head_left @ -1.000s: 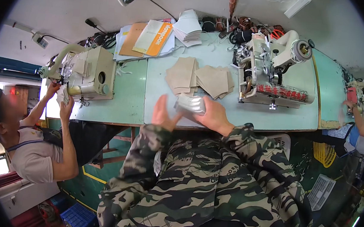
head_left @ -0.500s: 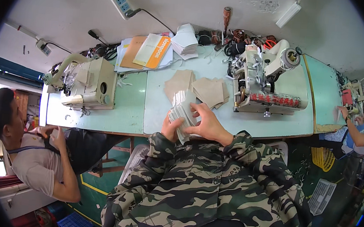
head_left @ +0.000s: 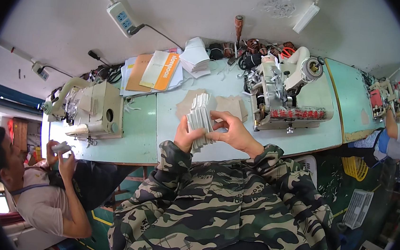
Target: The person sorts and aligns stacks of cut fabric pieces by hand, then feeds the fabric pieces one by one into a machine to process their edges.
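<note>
A thick stack of thin pale pieces [head_left: 200, 115], perhaps cut cloth or card, stands between my hands with its edges fanned. My left hand [head_left: 186, 134] is closed round its left side, thumb across the front. At the right edge my right hand [head_left: 232, 133] pinches the stack, its thumb low on the front and its fingers bent behind and above. Just beyond, two piles of flat beige pieces lie on the pale green table [head_left: 179, 144]: a left pile [head_left: 182, 108], partly hidden by the stack, and a right pile [head_left: 231, 106].
A sewing machine [head_left: 301, 114] stands right of my hands, another machine [head_left: 96, 111] at the left. Papers and an orange-and-white notebook [head_left: 161, 70] lie at the back beside a white stack [head_left: 195, 55]. A co-worker [head_left: 42, 192] sits left, holding something grey; another person [head_left: 398, 137] works right.
The stack has turned more upright, and its fanned edges show more widely. My right hand has shifted slightly right and down. The left co-worker's hands have risen with a grey thing. The whole view has shifted.
</note>
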Motion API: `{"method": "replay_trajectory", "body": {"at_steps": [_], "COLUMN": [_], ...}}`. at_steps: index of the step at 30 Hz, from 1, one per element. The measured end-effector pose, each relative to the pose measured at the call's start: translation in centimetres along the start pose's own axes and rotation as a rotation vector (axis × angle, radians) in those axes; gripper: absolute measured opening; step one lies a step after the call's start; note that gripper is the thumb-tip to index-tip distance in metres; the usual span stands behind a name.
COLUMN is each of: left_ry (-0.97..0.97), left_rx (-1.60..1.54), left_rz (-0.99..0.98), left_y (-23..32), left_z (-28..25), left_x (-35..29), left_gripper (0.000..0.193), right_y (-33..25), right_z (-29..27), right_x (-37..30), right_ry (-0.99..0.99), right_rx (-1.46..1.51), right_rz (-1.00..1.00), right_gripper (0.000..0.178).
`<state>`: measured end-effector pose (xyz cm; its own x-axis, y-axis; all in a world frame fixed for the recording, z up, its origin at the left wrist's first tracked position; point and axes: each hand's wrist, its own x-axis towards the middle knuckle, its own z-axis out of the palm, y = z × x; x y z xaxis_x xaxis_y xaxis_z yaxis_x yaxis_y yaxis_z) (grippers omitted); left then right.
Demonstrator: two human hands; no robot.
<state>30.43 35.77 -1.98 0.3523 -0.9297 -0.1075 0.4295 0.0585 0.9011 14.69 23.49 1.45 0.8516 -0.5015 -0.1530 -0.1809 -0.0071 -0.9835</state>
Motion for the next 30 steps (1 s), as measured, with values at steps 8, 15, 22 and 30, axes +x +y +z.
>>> {"method": "replay_trajectory", "body": {"at_steps": [8, 15, 22, 30], "left_ry": [-0.014, 0.008, 0.028, 0.029], "left_rx": [0.058, 0.114, 0.137, 0.184], "left_rz": [-0.037, -0.101, -0.075, -0.08], "left_y": [1.7, 1.4, 1.3, 1.7], "left_z": [0.5, -0.3, 0.1, 0.7], "left_x": [1.7, 2.2, 2.2, 2.5], "left_gripper": [0.054, 0.048, 0.047, 0.046], "right_y": [-0.7, -0.1, 0.1, 0.3], "right_z": [-1.2, -1.3, -1.7, -1.8], "right_x": [0.8, 1.5, 1.8, 1.6], "right_ry": [-0.079, -0.083, -0.081, -0.069], "right_rx": [0.339, 0.401, 0.39, 0.38], "right_rz": [0.021, 0.064, 0.055, 0.041], "right_gripper": [0.062, 0.057, 0.058, 0.055]}}
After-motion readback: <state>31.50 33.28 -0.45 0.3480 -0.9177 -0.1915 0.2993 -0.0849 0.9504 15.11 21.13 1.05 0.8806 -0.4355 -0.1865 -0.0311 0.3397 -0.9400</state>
